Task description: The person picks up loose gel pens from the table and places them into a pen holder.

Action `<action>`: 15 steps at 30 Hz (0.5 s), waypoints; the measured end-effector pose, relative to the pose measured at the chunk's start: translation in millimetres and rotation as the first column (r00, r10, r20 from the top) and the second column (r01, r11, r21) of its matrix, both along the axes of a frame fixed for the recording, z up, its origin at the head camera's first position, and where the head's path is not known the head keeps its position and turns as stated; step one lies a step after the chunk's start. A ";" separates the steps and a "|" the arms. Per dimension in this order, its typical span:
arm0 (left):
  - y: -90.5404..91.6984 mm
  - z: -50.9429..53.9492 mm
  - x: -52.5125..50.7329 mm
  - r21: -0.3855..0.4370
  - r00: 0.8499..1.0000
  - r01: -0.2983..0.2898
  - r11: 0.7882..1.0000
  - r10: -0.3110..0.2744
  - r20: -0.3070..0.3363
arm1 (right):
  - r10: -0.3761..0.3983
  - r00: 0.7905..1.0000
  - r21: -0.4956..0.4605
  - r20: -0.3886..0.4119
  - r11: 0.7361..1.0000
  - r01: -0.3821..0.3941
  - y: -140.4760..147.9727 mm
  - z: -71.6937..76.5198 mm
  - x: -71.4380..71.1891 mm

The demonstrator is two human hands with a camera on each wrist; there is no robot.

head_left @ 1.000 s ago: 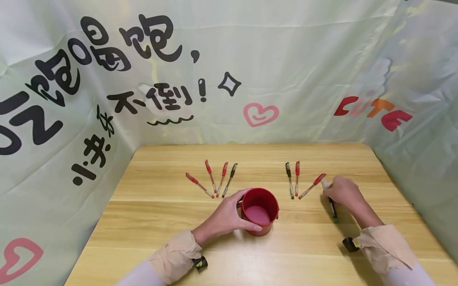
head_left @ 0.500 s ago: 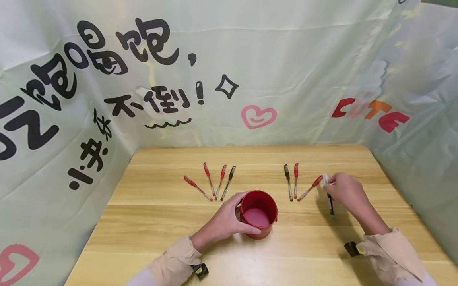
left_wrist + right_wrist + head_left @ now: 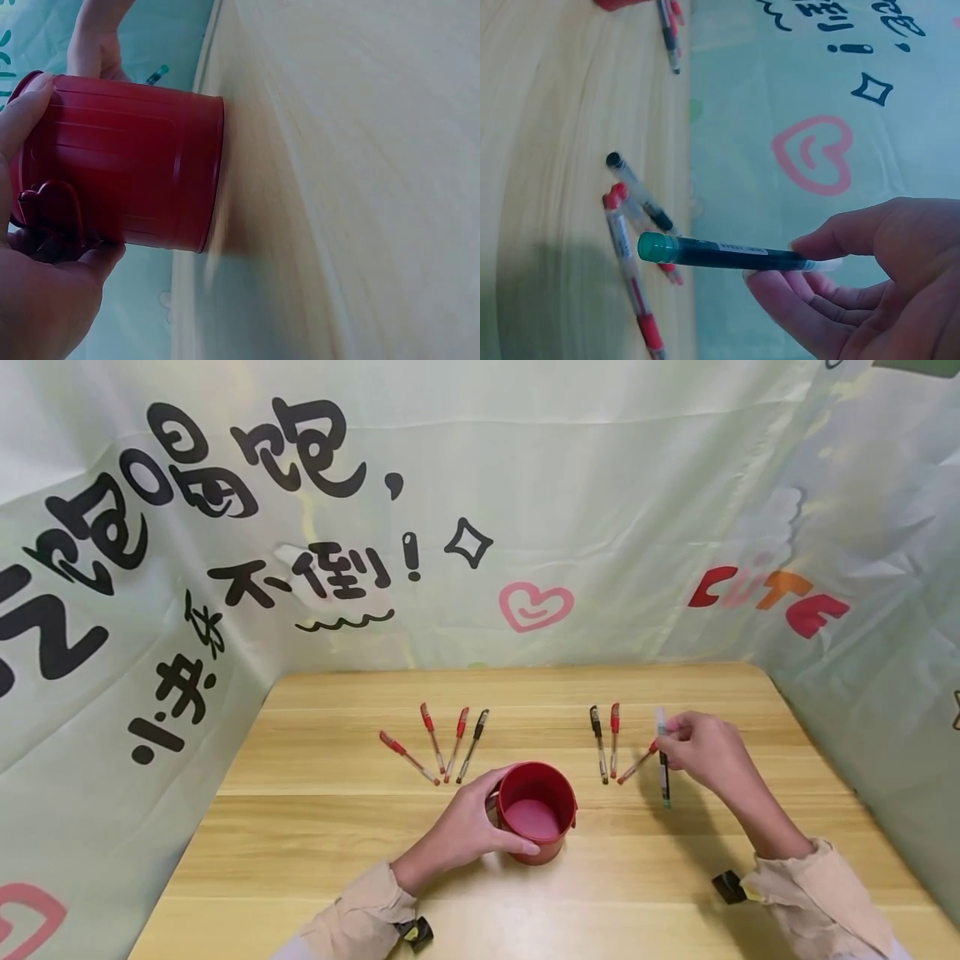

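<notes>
Since the earlier frame, the right hand (image 3: pixel 705 747) had moved left, its fingers pinching a green-ended pen (image 3: pixel 664 781) above the bench (image 3: pixel 315 827), right of the red bucket (image 3: pixel 127 161). The left hand (image 3: pixel 472 822) had its fingers curled widely round the bucket's left side. Four pens (image 3: pixel 455 743) lay far left, three others (image 3: pixel 614 739) far right.

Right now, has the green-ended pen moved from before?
Yes: the green-ended pen in the right hand has moved left, closer to the nearest lying black pen.
</notes>
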State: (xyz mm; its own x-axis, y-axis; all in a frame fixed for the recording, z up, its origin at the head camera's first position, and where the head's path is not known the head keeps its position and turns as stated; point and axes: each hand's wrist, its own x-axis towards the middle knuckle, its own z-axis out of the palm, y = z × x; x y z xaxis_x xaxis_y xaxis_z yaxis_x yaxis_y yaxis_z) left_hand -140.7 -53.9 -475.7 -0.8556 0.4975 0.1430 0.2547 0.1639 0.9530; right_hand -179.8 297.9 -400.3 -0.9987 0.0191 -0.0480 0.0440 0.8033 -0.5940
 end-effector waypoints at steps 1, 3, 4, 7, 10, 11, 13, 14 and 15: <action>0.2 0.0 0.1 0.004 1.000 0.000 1.000 0.000 0.003 | 0.002 1.000 -0.002 -0.004 1.000 -0.002 -1.4 1.3 0.4; 0.7 -0.2 0.2 0.009 1.000 -0.003 1.000 0.003 0.008 | 0.002 1.000 -0.008 -0.018 1.000 -0.003 -4.8 4.3 1.3; 0.9 -0.4 0.3 0.011 1.000 -0.007 1.000 0.006 0.011 | 0.004 1.000 -0.010 -0.027 1.000 -0.004 -6.8 5.9 1.7; 1.7 -1.2 1.2 0.027 0.999 -0.016 1.000 0.015 0.028 | 0.002 0.998 -0.009 -0.064 1.000 -0.003 -12.0 11.4 4.0; 2.0 -1.0 1.7 0.039 0.999 -0.019 0.999 0.017 0.049 | -0.001 0.995 -0.027 -0.097 1.000 -0.001 -18.3 16.6 7.0; 1.9 -0.8 1.8 0.038 0.999 -0.018 0.999 0.016 0.050 | 0.000 0.994 -0.034 -0.105 0.999 -0.003 -20.6 18.4 8.2; 1.4 -0.5 2.1 0.034 0.999 -0.016 0.999 0.014 0.048 | 0.004 0.993 -0.057 -0.117 0.998 -0.011 -25.5 22.2 10.7; 1.0 -0.4 2.3 0.030 0.999 -0.015 0.999 0.014 0.047 | 0.007 0.993 -0.066 -0.121 0.998 -0.015 -28.0 24.3 12.0; 0.7 -0.5 2.4 0.025 0.999 -0.016 1.000 0.015 0.042 | 0.011 0.992 -0.067 -0.127 0.998 -0.020 -30.7 26.5 13.3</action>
